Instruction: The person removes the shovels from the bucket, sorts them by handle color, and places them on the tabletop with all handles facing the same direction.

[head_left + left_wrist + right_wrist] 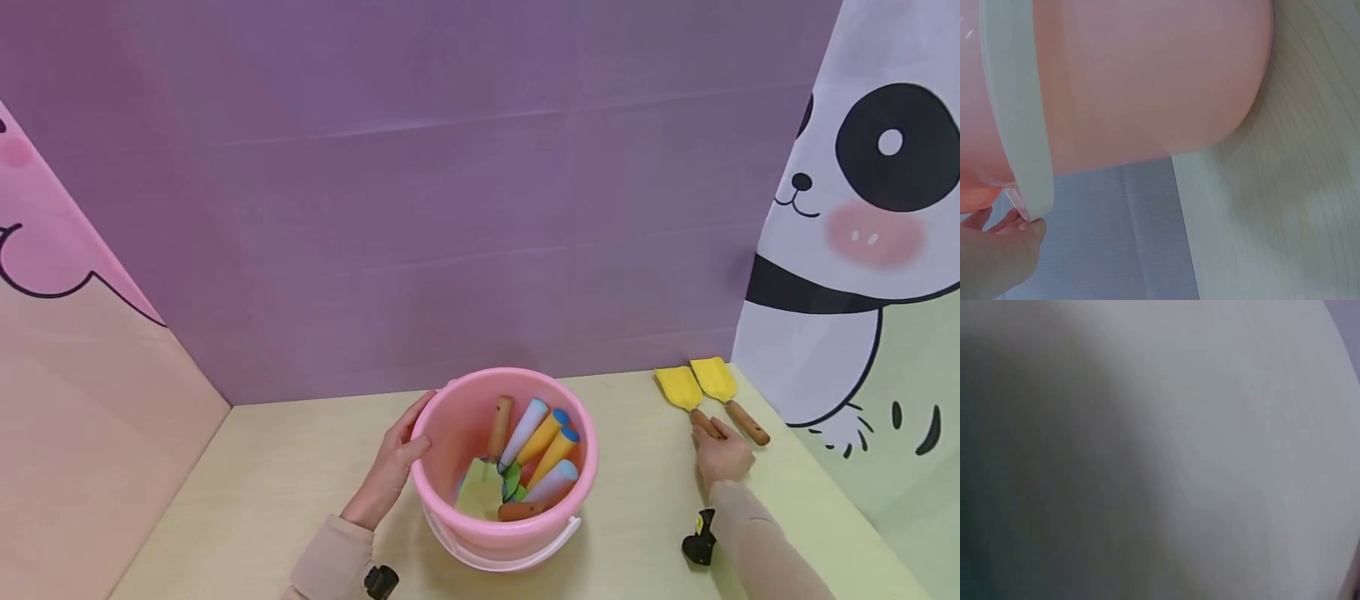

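Standing on the table is a pink bucket (510, 546), its pale handle (1016, 94) hanging down on the near side. My left hand (382, 462) grips the bucket's left rim, thumb toward the inside. Several small tools are in the bucket: a lavender handle (522, 433), orange handles with blue ends, brown wooden handles and a pale yellow-green blade (480, 492). Far to the right, my right hand (723, 458) holds the wooden handle of a yellow toy shovel (679, 388), whose blade points away from me. The right wrist view is blurred by a close surface.
A second yellow shovel (715, 380) lies just right of the held one, near the table's right edge. The pale wooden table (300, 467) meets a purple backdrop (450, 208) behind, with a panda-printed panel (825, 350) on the right and a pink-and-peach panel (90, 400) on the left.
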`<state>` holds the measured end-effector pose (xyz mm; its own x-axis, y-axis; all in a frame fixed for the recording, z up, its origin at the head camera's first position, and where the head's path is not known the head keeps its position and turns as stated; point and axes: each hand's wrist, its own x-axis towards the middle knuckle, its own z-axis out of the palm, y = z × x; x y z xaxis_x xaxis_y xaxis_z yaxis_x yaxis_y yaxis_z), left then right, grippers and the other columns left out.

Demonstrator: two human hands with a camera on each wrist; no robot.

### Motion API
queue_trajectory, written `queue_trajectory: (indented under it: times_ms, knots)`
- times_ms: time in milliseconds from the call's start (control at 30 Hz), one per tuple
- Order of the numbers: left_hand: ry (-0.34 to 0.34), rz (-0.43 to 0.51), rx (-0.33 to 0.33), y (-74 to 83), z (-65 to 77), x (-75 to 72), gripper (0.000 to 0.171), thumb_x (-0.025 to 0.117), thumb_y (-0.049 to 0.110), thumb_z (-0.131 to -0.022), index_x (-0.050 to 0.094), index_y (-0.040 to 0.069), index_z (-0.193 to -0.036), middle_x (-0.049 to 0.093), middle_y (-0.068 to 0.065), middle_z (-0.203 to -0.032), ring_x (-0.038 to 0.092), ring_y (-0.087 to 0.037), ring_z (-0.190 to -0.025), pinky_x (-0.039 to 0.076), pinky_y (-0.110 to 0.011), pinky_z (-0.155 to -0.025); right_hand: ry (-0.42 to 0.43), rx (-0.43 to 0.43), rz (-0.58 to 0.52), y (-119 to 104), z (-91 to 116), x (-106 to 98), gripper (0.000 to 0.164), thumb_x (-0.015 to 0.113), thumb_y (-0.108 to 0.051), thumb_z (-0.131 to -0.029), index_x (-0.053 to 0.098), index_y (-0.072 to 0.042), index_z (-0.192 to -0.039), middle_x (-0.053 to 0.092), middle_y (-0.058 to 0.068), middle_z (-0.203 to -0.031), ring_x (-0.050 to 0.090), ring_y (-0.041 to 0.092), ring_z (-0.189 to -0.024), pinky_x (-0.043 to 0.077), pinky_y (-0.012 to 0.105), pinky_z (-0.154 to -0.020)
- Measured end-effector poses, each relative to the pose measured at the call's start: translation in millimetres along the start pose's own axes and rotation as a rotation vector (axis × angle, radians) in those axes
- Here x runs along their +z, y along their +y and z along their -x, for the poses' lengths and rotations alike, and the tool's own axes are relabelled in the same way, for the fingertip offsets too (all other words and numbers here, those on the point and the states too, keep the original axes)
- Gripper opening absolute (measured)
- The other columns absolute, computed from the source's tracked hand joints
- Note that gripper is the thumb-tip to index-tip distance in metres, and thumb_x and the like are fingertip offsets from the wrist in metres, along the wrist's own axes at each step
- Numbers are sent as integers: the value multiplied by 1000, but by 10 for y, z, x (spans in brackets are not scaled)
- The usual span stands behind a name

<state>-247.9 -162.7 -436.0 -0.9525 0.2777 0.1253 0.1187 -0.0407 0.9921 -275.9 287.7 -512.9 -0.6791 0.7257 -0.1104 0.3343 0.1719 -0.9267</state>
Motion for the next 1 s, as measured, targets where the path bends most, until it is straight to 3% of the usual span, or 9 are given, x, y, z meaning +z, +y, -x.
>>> queue_trajectory:
  times_ms: [100, 367, 633, 1000]
  knots:
    - [7, -7, -12, -7, -3, 2, 63, 40, 4, -83, 31, 18, -143, 30, -1, -147, 42, -8, -120, 41, -16, -91, -11, 7, 9, -7, -18, -2, 52, 58, -28, -88, 47, -3, -132, 48, 22, -131, 39, 33, -127, 27, 42, -108]
    - [5, -5, 1, 8, 24, 14, 63, 40, 4, -83, 30, 14, -144, 29, -5, -148, 37, -20, -127, 41, -15, -91, -37, 34, -2, 0, -14, -16, 54, 57, -29, -88, 45, -4, -135, 44, 21, -136, 37, 32, -129, 27, 41, -108]
    - [14, -2, 5, 32, 26, 21, 62, 40, 4, -82, 31, 15, -143, 30, -4, -147, 39, -17, -125, 42, -16, -90, -53, 24, -50, -33, -33, -3, 53, 57, -23, -89, 44, -2, -135, 49, 19, -131, 46, 26, -123, 36, 36, -103]
    - [11, 11, 6, 20, 17, 17, 63, 40, 3, -82, 31, 14, -143, 29, -5, -148, 35, -24, -128, 42, -15, -90, -70, 6, -13, -64, -34, -8, 55, 56, -24, -89, 40, -1, -137, 40, 21, -139, 34, 31, -131, 26, 40, -109]
